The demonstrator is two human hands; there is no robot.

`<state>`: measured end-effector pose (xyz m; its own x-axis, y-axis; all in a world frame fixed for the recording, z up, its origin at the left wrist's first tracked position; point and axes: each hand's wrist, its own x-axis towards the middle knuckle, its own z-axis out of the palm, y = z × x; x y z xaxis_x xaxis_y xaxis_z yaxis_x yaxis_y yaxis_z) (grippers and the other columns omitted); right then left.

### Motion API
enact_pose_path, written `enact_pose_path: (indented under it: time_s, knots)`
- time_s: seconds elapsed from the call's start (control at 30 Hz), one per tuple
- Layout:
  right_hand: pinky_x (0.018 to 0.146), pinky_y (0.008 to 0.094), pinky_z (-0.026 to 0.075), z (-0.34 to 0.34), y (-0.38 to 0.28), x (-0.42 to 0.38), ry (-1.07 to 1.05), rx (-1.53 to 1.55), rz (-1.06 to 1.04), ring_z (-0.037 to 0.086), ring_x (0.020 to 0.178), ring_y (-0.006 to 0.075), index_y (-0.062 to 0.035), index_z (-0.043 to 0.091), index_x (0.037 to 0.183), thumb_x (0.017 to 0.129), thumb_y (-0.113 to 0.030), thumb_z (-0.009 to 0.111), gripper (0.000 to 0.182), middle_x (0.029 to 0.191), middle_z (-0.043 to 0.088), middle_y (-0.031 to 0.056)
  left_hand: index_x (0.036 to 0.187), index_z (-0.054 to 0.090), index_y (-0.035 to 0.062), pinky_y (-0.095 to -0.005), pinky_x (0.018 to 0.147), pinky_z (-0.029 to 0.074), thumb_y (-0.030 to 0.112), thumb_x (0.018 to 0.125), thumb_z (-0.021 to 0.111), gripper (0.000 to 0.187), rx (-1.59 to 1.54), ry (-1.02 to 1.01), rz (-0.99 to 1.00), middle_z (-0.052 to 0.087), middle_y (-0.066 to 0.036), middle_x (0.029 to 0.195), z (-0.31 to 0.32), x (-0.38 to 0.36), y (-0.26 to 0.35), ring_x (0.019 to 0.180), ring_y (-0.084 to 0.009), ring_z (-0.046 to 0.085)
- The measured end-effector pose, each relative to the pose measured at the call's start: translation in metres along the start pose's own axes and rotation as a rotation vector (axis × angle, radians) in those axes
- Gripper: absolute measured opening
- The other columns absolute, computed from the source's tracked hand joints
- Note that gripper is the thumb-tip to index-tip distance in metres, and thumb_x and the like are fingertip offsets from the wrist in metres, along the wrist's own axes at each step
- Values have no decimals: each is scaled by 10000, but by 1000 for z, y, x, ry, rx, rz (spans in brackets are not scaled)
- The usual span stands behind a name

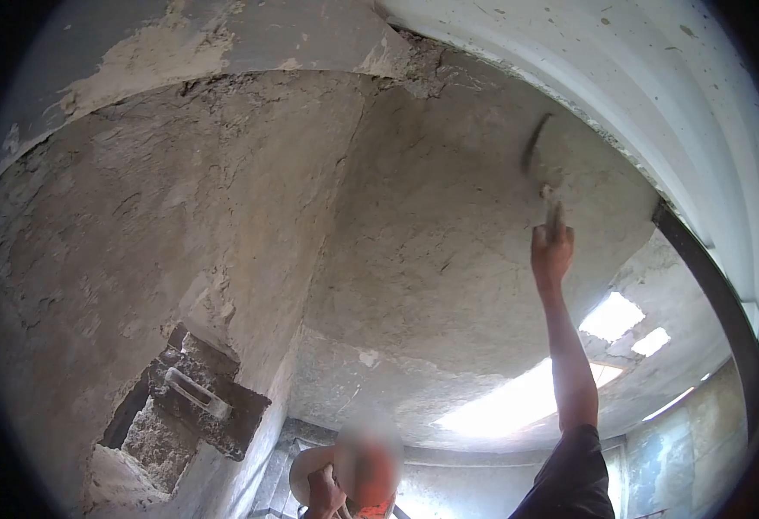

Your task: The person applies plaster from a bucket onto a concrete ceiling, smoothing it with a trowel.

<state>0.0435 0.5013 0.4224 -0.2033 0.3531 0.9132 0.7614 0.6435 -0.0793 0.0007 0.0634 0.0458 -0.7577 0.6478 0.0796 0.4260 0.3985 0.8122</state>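
My right hand is raised at arm's length and wrapped around the handle of a trowel. The trowel's blade is blurred and pressed flat to the grey plastered wall; one dark edge of it shows. At the bottom, a closed hand that appears to be my left hand grips beside a pale round thing. Next to it is an orange-red shape, mostly blurred over, and I cannot make out what it is.
A plastering float with a pale handle, crusted with mortar, sits against the left wall by a rough recess. White corrugated sheeting curves along the upper right. A dark metal bar runs down the right side. Bright openings show lower right.
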Motion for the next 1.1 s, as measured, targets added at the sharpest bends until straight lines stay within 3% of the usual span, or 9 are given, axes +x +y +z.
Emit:
enact_pose_path:
  time_s: [0.17,0.4,0.73,0.87,1.03,1.1]
  knots:
    - [713,390,492,17,-65,21,-145,157,-114,583,826,283,-258,401,1357,782,-187,645,628,987,548,141,656,563,-13,-476,587,415,354,855,558,417,-113,-12,-75,562,-232,602,-7,0,-4,583,-414,556]
    - [674,426,517,26,-104,74,-162,5,-255,614,844,324,-283,362,1364,827,-247,604,590,1070,522,163,630,532,14,-486,568,407,324,856,567,385,-52,22,-40,538,-188,553,-16,1,6,542,-399,538]
    - [632,426,528,50,-106,13,-310,13,-414,616,804,330,-244,405,1327,837,-218,593,526,1066,508,156,677,552,-11,-491,587,402,357,868,537,414,-63,14,-61,558,-227,611,-16,1,0,593,-423,548]
    - [636,433,519,37,-106,13,-292,37,-404,613,776,317,-227,450,1302,837,-189,593,488,1047,535,136,654,551,7,-469,578,414,319,858,569,373,-66,17,-60,557,-196,589,-16,2,2,560,-398,546]
    - [619,424,520,33,-107,38,-110,59,-329,616,760,319,-243,445,1308,850,-166,583,484,1040,532,154,654,552,3,-471,574,419,323,864,560,383,-84,3,-53,557,-203,585,-15,1,5,566,-399,554]
    - [617,426,518,47,-106,40,-109,27,-344,615,752,326,-242,438,1314,855,-165,577,487,1039,530,162,663,548,-7,-474,596,406,337,864,549,399,-115,-96,-137,563,-225,621,-19,3,10,608,-414,556]
